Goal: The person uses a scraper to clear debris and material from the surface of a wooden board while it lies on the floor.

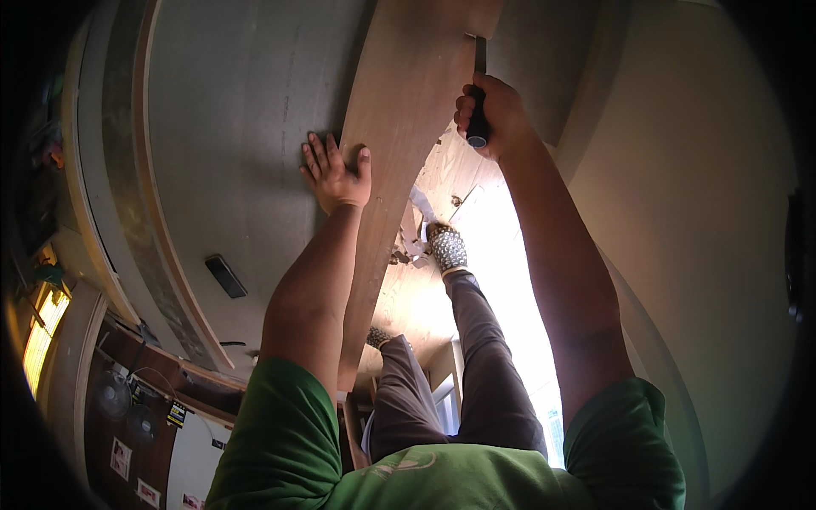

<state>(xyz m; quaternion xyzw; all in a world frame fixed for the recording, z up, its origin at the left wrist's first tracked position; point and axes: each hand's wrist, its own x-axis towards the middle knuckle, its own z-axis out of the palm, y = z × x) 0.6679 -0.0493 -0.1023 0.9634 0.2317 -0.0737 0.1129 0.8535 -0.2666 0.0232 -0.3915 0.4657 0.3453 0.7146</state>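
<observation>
My left hand (337,177) lies with fingers spread on a broad grey surface (255,127), beside the long wooden board (404,93) that runs along its right side. My thumb touches or nearly touches the board. At the upper right my right hand (497,115) is wrapped round the black handle of a tool (478,119). A flat, dark, narrow blade sticks up from that handle to the board's right edge, by a small pale notch (470,35). The blade's tip and exact kind cannot be made out.
A dark oblong object, like a phone (225,276), lies on the grey surface. Scraps and debris (412,246) are strewn on the wooden floor (442,170) near my patterned shoes (448,248). A plain wall (697,187) stands at right; brown cabinetry (110,425) is at lower left.
</observation>
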